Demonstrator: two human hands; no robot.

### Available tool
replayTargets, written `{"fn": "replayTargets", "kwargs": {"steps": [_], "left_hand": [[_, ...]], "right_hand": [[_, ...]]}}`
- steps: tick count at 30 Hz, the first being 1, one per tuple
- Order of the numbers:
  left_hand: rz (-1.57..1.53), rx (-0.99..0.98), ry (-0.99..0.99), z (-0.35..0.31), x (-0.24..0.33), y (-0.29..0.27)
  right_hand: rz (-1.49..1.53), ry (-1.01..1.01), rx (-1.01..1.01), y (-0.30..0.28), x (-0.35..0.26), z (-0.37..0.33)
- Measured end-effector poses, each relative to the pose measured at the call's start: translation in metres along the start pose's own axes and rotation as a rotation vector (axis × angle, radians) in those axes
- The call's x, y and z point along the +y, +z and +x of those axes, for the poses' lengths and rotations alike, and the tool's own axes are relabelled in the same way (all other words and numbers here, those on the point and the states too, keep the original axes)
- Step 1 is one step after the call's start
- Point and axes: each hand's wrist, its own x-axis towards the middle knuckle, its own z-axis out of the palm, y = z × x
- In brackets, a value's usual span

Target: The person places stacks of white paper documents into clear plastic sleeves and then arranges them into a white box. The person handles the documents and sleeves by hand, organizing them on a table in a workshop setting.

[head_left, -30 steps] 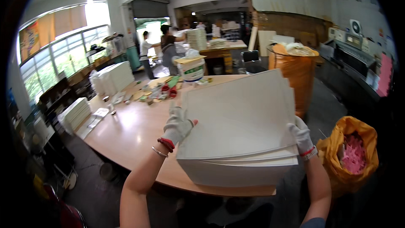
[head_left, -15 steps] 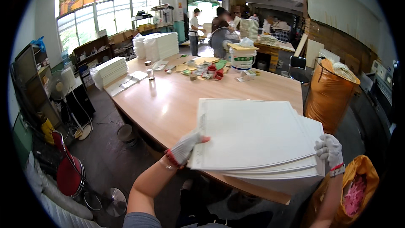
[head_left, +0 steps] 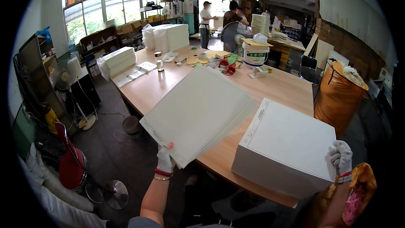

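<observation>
My left hand [head_left: 165, 160], in a white knit glove with a bare thumb tip, is closed on the near corner of a sheaf of white sheets [head_left: 190, 107]. The sheaf is tilted and slightly fanned along its right side, above the table's near edge. On the right, a thick stack of white sheets [head_left: 291, 131] with thin printed border lines lies at the table's near corner. Against that stack's right edge is my gloved right hand [head_left: 341, 156], its fingers curled; whether they pinch anything is hidden.
The wooden table [head_left: 168, 82] carries white stacks [head_left: 177, 38] at its far left, tape rolls [head_left: 230, 70] amid scraps, and a white bucket [head_left: 255, 55]. Orange sacks [head_left: 337, 97] stand to the right, a red chair [head_left: 71, 171] to the left. People [head_left: 205, 21] stand beyond the table.
The left hand has moved left with the sheaf, which has come off the thick stack and turned at an angle. My right hand has stayed by the stack's right edge.
</observation>
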Motion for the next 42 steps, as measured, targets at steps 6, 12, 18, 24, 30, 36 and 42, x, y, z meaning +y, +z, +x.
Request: {"fn": "replayTargets", "kwargs": {"steps": [6, 12, 18, 24, 30, 36, 42], "left_hand": [[0.184, 0.349, -0.204, 0.074, -0.082, -0.051], [0.262, 0.234, -0.14, 0.076, -0.086, -0.069], [0.915, 0.168, 0.428, 0.022, -0.055, -0.009], [0.74, -1.126, 0.74, -0.057, 0.009, 0.199], [0.993, -1.912, 0.93, -0.103, -0.076, 0.358], [1.031, -2.032, 0.771, -0.106, -0.11, 0.37], [0.76, -1.988, 0.592, -0.101, -0.12, 0.369]], "right_hand": [[0.078, 0.031, -0.028, 0.006, -0.009, -0.004], [0.113, 0.029, -0.03, 0.003, -0.002, -0.003], [0.135, -0.216, 0.194, -0.012, 0.003, -0.05], [-0.51, -0.635, 0.466, -0.008, 0.071, -0.091], [-1.21, -0.806, 0.353, -0.004, 0.043, -0.101], [-1.178, -1.01, 0.505, 0.003, 0.009, -0.089], [-0.946, -1.213, 0.519, 0.029, -0.016, -0.052]]}}
